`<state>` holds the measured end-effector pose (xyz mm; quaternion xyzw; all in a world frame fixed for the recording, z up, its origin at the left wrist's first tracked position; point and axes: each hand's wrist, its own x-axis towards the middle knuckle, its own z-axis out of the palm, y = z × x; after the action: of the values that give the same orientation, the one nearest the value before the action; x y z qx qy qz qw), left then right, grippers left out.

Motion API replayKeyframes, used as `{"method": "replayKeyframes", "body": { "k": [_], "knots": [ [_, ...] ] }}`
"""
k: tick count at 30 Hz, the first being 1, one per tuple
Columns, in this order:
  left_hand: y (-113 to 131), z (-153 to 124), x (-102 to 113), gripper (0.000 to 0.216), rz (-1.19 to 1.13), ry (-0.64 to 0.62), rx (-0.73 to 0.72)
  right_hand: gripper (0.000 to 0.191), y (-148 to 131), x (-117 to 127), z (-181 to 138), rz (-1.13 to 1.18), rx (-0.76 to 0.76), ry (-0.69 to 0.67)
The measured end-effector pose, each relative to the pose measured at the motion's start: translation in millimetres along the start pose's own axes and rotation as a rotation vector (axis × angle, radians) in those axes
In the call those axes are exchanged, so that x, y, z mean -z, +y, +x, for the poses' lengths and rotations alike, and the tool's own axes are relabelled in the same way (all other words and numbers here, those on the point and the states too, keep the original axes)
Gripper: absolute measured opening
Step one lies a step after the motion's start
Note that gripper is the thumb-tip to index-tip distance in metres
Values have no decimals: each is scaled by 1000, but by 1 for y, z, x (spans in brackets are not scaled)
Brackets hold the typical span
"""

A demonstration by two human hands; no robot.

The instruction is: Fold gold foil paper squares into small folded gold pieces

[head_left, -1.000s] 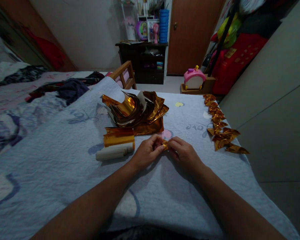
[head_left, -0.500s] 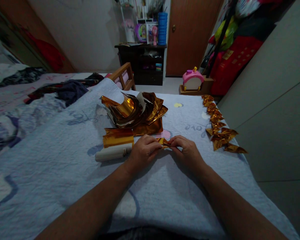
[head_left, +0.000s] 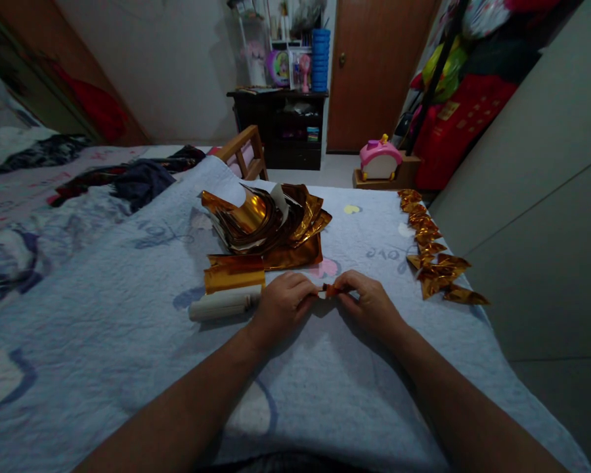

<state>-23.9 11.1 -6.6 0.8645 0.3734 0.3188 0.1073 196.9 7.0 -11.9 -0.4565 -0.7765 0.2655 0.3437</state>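
Between my two hands is a small folded piece of gold foil paper, with a bit of its white side showing. My left hand pinches its left end, and my right hand pinches the right end. Just left of my left hand lies a pale rolled-up tube, with a gold foil sheet against its far side. Beyond my hands rests a fanned, curled stack of gold foil sheets. My fingers partly cover the piece they hold.
A row of folded gold foil pieces runs along the right edge of the blue patterned cover. At the far left lie rumpled clothes. A wooden chair stands behind the far edge, and a pink toy sits farther back.
The foil piece between my fingers has turned and looks smaller, with its white side now showing. Both hands remain in almost the same place.
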Motion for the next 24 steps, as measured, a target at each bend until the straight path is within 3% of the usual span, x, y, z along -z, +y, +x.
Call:
{"method": "replayKeyframes", "body": {
  "k": [4,7,10,16,24],
  "knots": [
    [2,-2,-6,9,3,-120,-49,21,-4,-1,-1,-171,98,-107],
    [6,-4,-8,9,21,-89,-53,16,-8,-1,-2,-247,139,-175],
    [7,-5,-7,9,42,-52,-17,18,-11,1,-3,-255,117,-241],
    [7,-6,-6,9,11,-224,-7,20,-15,5,-5,-218,43,-306],
    [4,-5,-6,11,-84,-255,59,15,-15,7,-4,-206,15,-345]
  ]
}}
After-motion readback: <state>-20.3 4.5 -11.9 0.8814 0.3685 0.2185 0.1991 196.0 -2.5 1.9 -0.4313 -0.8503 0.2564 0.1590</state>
